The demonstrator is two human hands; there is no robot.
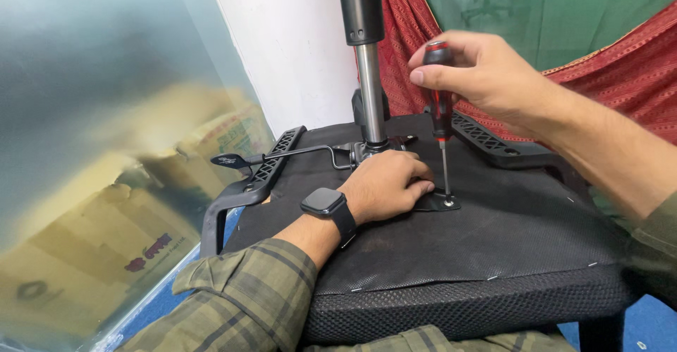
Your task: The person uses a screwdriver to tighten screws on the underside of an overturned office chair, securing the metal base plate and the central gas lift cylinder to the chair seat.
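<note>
Left hand [390,185] rests curled, palm down; right hand [474,77] raised, fingers closed.

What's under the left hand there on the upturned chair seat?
The left hand presses on a black metal plate lying on the seat's black fabric underside. The screwdriver tip meets the plate's exposed corner. The rest of the plate is hidden beneath the hand.

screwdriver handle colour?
Red and black, on the screwdriver gripped by the right hand; the head view shows it clearly.

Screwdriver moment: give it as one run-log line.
right hand: grips screwdriver, upright, tip on screw | left hand: presses bracket plate | seat underside faces up
</note>
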